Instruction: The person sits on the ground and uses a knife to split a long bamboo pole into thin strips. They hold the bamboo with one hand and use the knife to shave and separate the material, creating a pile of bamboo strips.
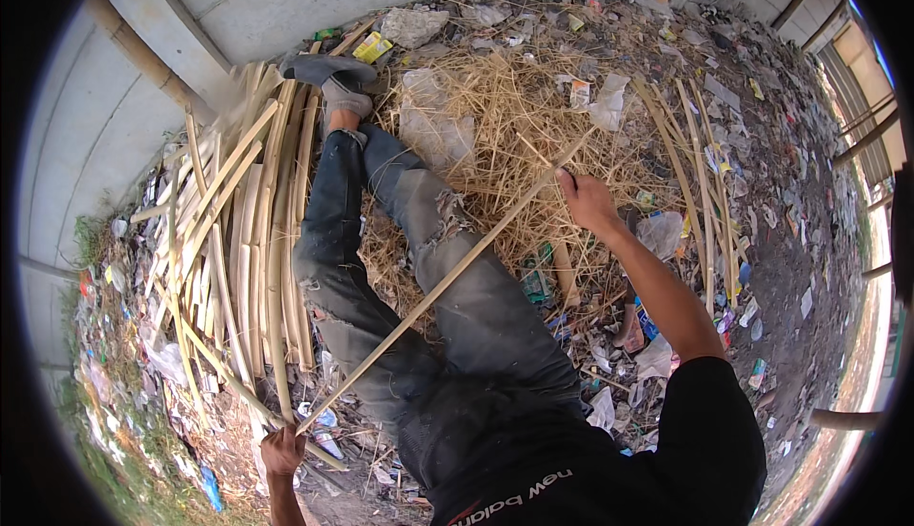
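A long, pale split bamboo strip runs slantwise across my legs. My left hand is closed round its near end, low on the left. Beside that hand, the lower end of another bamboo strip crosses close by; whether I hold that one too I cannot tell. Farther up and to the right, my right hand grips the strip near its far end, with the thumb pressed along it. A short, thin sliver sticks out by that end, above a heap of straw-like bamboo shavings.
Many split bamboo strips lie stacked to the left of my legs. A few more strips lie at the right. Litter and plastic scraps cover the ground. A grey panel wall with a bamboo pole stands behind.
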The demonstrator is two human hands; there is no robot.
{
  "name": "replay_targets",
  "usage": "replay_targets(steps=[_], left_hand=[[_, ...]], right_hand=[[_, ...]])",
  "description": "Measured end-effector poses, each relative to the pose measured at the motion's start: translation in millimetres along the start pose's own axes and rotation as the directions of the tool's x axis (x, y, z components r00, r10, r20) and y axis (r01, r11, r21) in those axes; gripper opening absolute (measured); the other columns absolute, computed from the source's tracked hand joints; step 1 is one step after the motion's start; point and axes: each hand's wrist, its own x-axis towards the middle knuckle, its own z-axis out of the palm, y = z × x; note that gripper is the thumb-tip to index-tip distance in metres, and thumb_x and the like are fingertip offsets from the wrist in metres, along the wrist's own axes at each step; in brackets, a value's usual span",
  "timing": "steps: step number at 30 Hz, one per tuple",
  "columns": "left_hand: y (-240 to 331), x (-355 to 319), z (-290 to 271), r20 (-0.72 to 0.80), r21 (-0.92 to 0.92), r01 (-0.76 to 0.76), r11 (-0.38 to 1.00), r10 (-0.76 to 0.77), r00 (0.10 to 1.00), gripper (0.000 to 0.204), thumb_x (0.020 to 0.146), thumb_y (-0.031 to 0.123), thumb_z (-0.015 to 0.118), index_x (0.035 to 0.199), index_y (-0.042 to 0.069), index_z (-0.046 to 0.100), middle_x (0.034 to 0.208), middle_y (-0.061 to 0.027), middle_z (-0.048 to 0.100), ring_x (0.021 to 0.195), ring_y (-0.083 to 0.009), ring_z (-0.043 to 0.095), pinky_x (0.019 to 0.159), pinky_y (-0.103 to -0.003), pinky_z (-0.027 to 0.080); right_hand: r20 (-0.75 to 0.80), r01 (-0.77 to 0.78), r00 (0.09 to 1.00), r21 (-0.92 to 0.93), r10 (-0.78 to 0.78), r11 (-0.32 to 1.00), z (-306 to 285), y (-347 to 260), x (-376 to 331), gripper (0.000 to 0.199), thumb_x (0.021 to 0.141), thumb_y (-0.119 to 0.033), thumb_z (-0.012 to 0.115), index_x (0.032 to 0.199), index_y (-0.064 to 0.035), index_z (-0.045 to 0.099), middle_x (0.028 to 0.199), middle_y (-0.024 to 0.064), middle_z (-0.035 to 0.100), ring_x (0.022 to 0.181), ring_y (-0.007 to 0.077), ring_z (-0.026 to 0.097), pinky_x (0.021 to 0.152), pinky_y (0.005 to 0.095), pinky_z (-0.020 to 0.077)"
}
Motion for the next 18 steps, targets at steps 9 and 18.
replay_targets(steps=[9,18], left_hand=[[-21,-35,22,0.056,-0.047,0.223,0.974,-0.22,0.974,0.02,0.076,0.01,0.066,0.096,0.006,0.064,0.063,-0.0162,0.063,0.055,-0.0385,0.065,0.05,-0.049,0.052],[42,57,-12,-0.087,-0.166,0.13,0.977,-0.146,0.985,0.06,0.079,0.032,0.077,0.128,0.0,0.06,0.092,-0.0183,0.066,0.082,-0.04,0.065,0.076,-0.051,0.051]], right_hand=[[-0.21,-0.37,0.865,0.344,0.455,0.863,-25,113,42,0.078,0.102,-0.07,0.046,0.086,0.0048,0.062,0.068,0.0172,0.055,0.063,0.0349,0.053,0.066,0.0496,0.0429],[0.032,-0.278,0.938,0.661,0.344,0.697,1,16,3,0.055,0.103,-0.053,0.061,0.106,0.001,0.068,0.069,0.0023,0.052,0.059,0.0106,0.048,0.058,0.0306,0.0396]])
